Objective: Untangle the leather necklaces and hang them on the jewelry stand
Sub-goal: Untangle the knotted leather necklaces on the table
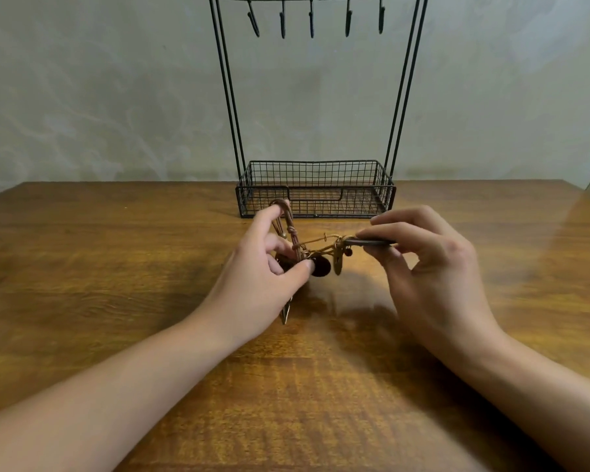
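Now hands [338, 264] hold necklaces [315, 250] | stand [315, 189] just behind

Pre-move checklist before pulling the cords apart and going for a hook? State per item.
1. Left hand grips the tangled brown leather necklaces: ok.
2. Right hand pinches the flat dark pendant: ok.
3. Cords separated: not ok, still knotted between the hands.
4. Five hooks on the black wire jewelry stand are free: ok.
5. Bundle lifted off the brown wooden table: cannot tell; a pointed piece hangs low below the left hand.
6. Which cord belongs to which necklace: cannot tell.
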